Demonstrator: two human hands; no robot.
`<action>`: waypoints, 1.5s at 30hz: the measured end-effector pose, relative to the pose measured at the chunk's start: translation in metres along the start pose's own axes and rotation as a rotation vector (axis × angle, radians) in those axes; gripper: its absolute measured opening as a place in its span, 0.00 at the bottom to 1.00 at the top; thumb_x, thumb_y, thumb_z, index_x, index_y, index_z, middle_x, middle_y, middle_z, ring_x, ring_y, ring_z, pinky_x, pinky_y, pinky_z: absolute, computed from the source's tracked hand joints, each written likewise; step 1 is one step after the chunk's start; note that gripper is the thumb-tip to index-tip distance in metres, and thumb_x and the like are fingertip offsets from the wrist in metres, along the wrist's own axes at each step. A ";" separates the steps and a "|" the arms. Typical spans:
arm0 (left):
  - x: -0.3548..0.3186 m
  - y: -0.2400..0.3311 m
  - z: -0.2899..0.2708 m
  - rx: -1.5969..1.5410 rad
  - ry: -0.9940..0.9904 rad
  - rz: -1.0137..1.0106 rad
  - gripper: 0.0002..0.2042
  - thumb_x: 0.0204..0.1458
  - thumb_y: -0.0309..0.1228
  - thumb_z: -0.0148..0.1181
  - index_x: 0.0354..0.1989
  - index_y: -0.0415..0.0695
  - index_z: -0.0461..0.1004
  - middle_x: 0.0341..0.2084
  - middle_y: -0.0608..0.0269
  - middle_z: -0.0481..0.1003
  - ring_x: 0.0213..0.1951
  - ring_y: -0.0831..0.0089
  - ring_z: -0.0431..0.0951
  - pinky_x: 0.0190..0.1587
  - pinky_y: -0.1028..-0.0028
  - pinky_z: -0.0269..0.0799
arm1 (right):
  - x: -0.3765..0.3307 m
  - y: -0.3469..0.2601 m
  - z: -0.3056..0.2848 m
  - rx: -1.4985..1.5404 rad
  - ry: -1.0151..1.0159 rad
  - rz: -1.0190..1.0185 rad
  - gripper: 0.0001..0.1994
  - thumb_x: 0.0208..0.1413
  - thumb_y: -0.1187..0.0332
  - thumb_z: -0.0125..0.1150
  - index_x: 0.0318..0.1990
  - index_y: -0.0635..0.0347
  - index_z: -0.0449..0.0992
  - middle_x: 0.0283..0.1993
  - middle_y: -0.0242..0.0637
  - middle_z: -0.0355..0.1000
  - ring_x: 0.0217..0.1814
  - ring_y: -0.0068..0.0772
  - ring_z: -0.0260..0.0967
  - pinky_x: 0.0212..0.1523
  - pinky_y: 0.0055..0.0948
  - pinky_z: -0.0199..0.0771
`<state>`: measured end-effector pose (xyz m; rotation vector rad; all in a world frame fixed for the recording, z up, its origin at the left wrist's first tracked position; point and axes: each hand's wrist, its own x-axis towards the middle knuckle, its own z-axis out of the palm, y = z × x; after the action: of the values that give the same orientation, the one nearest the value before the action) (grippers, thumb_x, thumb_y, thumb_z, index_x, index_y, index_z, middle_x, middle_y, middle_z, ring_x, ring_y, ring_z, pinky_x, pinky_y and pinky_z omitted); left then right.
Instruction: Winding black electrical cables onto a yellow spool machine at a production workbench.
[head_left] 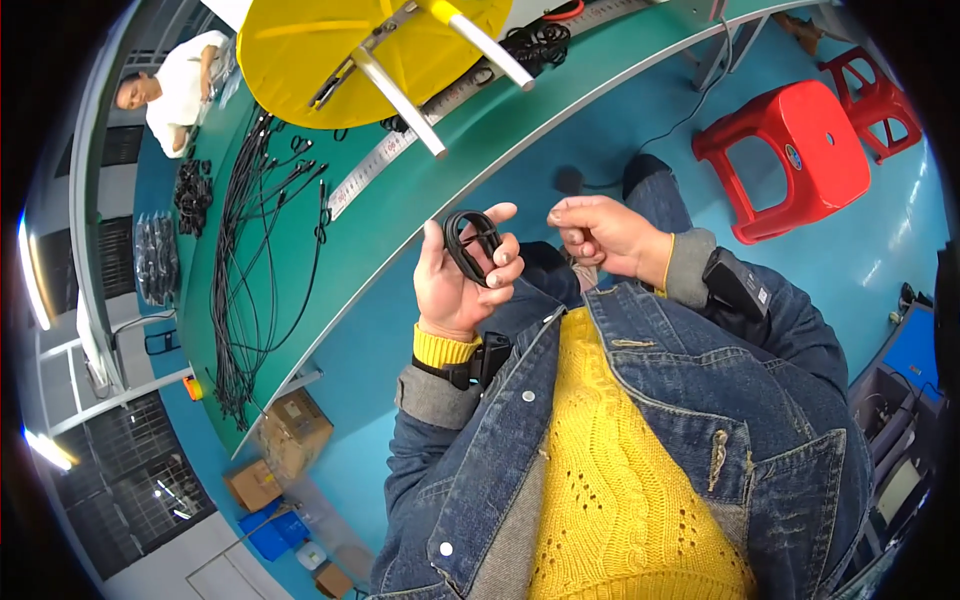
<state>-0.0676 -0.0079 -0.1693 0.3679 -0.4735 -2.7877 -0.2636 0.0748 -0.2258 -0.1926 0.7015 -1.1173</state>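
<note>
A small loop of coiled black cable (pixel 470 247) sits in my left hand (pixel 455 280), whose fingers curl round it. To its right, a short gap away, is my right hand (pixel 610 236). Its thumb and index finger are pressed together, and I cannot make out anything between them. Both hands are in front of my chest, near the bench edge. On the green bench (pixel 300 335) to the left lies a long bundle of loose black cables (pixel 240 270).
A yellow round plate with two metal legs (pixel 370 60) stands over the bench beside a long ruler (pixel 375 160). More coiled black cables (pixel 535 45) lie behind it. A red stool (pixel 800 150) is at right. Another person (pixel 180 90) is at the far left; cardboard boxes (pixel 290 430) sit below.
</note>
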 end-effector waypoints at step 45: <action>-0.119 0.173 -0.002 1.468 0.623 0.641 0.14 0.52 0.41 0.53 0.34 0.41 0.69 0.24 0.66 0.72 0.20 0.85 0.68 0.19 0.85 0.60 | 0.028 0.026 -0.011 -1.256 -0.212 0.291 0.23 0.55 0.48 0.49 0.28 0.62 0.74 0.19 0.32 0.68 0.20 0.23 0.66 0.25 0.25 0.66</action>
<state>0.0838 -0.1264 -0.0865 1.0354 -1.9078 -1.1751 -0.2435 0.0641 -0.2582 -1.2092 1.1153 -0.2391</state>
